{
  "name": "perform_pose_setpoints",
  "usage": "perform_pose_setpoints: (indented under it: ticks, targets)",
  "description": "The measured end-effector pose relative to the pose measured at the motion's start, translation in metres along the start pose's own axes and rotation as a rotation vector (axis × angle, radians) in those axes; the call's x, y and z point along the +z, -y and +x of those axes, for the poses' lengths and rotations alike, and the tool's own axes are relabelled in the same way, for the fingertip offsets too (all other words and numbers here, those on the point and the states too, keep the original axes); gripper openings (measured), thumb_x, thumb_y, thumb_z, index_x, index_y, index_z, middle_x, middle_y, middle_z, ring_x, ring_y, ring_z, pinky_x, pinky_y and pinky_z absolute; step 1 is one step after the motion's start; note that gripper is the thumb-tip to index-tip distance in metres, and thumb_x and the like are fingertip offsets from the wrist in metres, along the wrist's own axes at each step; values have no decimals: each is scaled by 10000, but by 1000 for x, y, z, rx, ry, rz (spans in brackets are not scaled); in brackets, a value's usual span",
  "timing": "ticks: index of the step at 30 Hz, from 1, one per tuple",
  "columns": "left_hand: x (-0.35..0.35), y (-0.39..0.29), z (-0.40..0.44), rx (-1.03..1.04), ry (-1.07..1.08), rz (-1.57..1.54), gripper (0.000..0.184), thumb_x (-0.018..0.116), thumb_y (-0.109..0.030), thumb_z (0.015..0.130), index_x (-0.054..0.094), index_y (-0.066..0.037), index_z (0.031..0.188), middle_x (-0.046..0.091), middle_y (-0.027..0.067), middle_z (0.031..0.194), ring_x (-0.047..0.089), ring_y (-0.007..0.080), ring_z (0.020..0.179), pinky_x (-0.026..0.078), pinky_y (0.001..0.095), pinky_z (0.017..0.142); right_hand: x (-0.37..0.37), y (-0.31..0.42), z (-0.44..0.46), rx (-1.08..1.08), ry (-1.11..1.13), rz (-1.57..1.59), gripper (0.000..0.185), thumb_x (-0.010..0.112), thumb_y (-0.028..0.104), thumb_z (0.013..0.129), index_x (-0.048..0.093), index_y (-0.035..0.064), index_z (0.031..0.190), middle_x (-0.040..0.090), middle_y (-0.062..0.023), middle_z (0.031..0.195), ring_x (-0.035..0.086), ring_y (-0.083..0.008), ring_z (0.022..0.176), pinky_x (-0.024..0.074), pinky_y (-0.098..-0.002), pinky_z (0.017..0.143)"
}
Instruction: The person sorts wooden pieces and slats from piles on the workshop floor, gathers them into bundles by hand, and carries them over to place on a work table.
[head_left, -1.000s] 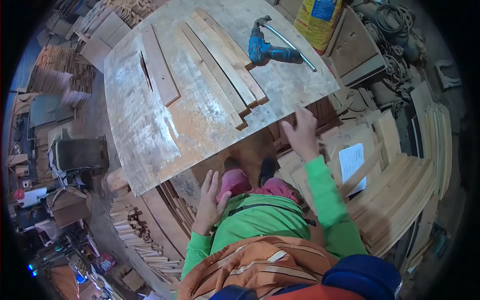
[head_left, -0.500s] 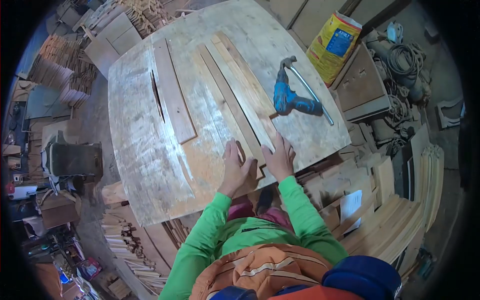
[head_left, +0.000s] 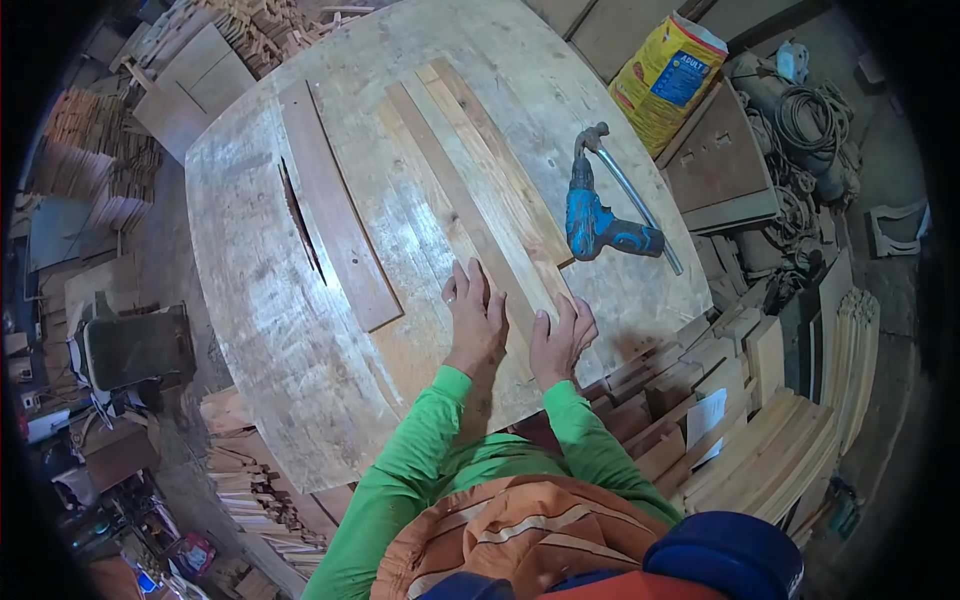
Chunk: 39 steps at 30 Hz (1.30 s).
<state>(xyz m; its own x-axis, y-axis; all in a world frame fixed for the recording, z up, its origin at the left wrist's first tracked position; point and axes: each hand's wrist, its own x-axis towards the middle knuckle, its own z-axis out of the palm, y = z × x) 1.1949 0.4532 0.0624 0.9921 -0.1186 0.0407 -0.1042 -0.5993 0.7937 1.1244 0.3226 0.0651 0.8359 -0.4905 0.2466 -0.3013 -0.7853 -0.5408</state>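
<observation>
Two long wooden boards lie side by side on the worktable, a brownish left board point(head_left: 440, 165) and a paler right board point(head_left: 500, 215). At their near ends, my left hand point(head_left: 475, 318) grips the left board, its fingers along the outer edge. My right hand point(head_left: 562, 338) holds the right board, with fingers curled over its outer side. A darker wood strip point(head_left: 500, 150) runs along the far part of the right board. Further left, a wide separate plank point(head_left: 340, 210) lies flat.
A blue cordless drill point(head_left: 598, 225) and a metal-handled hammer point(head_left: 630, 185) lie right of the boards on the worn plywood worktable point(head_left: 250, 350). A long slot point(head_left: 298, 215) cuts its left side. Beyond are a yellow bag point(head_left: 665, 75) and stacked timber point(head_left: 770, 450).
The boards' seam has closed: the dark gap between them near my hands is gone. My hands sit slightly lower on the boards. The camera view has shifted a little.
</observation>
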Motion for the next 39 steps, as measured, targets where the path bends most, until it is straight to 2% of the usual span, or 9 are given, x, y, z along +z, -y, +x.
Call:
perform_pose_setpoints:
  ticks: [6,10,16,21,23,24,28,30,39]
  targets:
    - [-4,-2,20,-26,-22,4,665,598,-143,906,350,4,1506,245,365,1555,322,541,1308,298,578,1106,-13,11,7,138,110,-37,511,655,201,863,532,77,1344,444,-194,1377,396,-399,1221,300,-506,1066]
    - [-10,4,26,-26,-8,5,701,612,-141,889,329,28,1507,276,359,1540,333,518,1299,307,566,1098,-22,12,21,-78,90,-150,529,674,232,847,535,97,1339,443,-183,1353,432,-398,1174,338,-508,1033]
    - [-16,-5,27,-98,-47,-175,827,666,-148,837,256,70,1521,326,365,1487,367,475,1270,318,532,1092,12,41,101,-178,73,-36,610,646,297,864,477,64,1402,469,-239,1349,489,-447,1164,386,-547,1004]
    - [-4,10,38,-235,-122,-451,880,713,-176,815,244,91,1510,441,363,1371,438,452,1208,370,469,1067,37,47,160,18,441,-48,646,547,454,904,475,21,1378,542,-268,1322,521,-441,1174,282,-512,1056]
    - [-16,-6,43,-295,-116,-444,877,718,-189,816,254,96,1503,478,362,1331,457,452,1188,391,456,1051,31,48,166,30,509,-59,665,532,481,902,493,-15,1344,563,-268,1306,525,-437,1180,281,-505,1055]
    - [-19,-5,43,-273,-107,-305,872,716,-196,819,260,99,1501,501,360,1303,465,456,1178,408,456,1035,29,47,169,36,542,-65,678,524,494,900,502,-32,1327,573,-268,1297,527,-434,1183,280,-501,1055]
    - [-27,-9,38,-259,-40,-215,850,711,-209,824,287,107,1489,542,355,1259,512,468,1113,433,464,1013,16,43,161,-17,596,-121,694,513,447,889,514,-67,1356,586,-260,1290,528,-429,1207,282,-495,1055]
    - [-34,-19,30,-368,40,-179,819,696,-202,833,301,132,1469,562,346,1239,549,460,1048,444,460,998,10,37,150,-68,599,-156,678,522,417,881,506,-44,1377,564,-264,1312,521,-436,1220,344,-496,1028]
    - [-11,-31,-61,-233,-33,-96,758,642,-136,856,284,172,1449,557,346,1246,549,482,1037,385,493,1018,-48,-1,85,7,663,-25,684,557,346,855,477,21,1451,523,-201,1358,530,-402,1213,434,-404,1026]
